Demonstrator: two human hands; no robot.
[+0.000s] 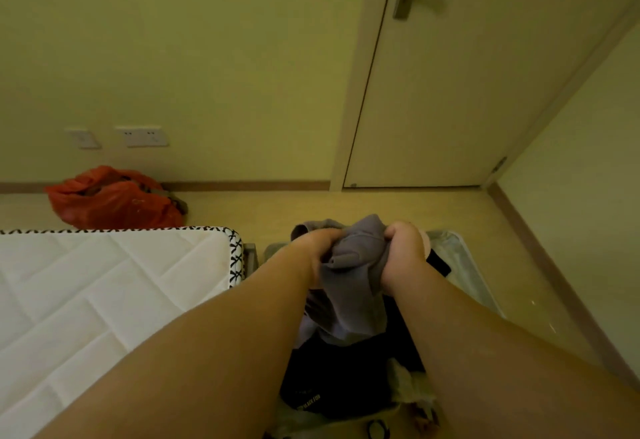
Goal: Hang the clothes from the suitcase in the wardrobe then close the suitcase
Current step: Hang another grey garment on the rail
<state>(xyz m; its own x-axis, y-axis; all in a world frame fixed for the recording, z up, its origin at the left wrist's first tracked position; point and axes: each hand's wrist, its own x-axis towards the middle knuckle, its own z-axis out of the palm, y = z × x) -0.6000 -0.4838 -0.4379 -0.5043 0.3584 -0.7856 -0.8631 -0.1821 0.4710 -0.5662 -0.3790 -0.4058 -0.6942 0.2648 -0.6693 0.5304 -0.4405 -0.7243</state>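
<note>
An open suitcase (460, 258) lies on the floor below me, its pale lining showing at the far right. A grey garment (353, 276) is lifted above it, bunched between both hands. My left hand (320, 248) grips its left side and my right hand (405, 251) grips its right side. Under the grey garment, dark clothes (332, 379) with small printed lettering fill the suitcase. My forearms hide much of the suitcase's near part. No wardrobe is in view.
A white quilted mattress (104, 293) with black-patterned edging sits left of the suitcase. A red plastic bag (114, 199) lies by the far wall below wall sockets (142, 135). A shut door (467, 92) with a lever handle stands ahead. A wall runs along the right.
</note>
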